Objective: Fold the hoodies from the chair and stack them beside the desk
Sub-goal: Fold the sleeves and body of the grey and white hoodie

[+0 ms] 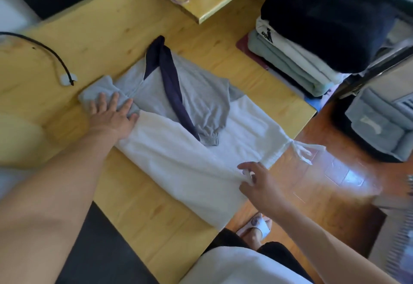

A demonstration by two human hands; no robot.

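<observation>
Across the middle of the wooden worktop (125, 26) a grey and white hoodie (201, 127) is lying spread flat, with its hem end hanging off the worktop's right edge and the drawstring (301, 152) dangling over the floor. One grey sleeve (214, 109) with a navy stripe is already lying folded across the chest. The left hand (111, 114) is pressing flat on the other grey sleeve end near the shoulder, fingers spread and straight. The right hand (259, 183) is pinching the white hem edge between thumb and fingers right at the worktop's edge.

Handling-wise, it looks like soft, floppy sweatshirt fabric, light enough for one hand, not slippery, but it'll sag and bunch anywhere it isn't being supported. I'd guess the best spots to take it are the hem corners and the shoulder seams, then smooth it flat after each fold so it isn't creeping off the edge.

Off to the right, just beside the worktop, a stack of folded hoodies (312, 44) is sitting with a dark navy one on top, so that's presumably where this one is going. A black cable (44, 49) is snaking across the worktop's left part, well apart from the garment.
</observation>
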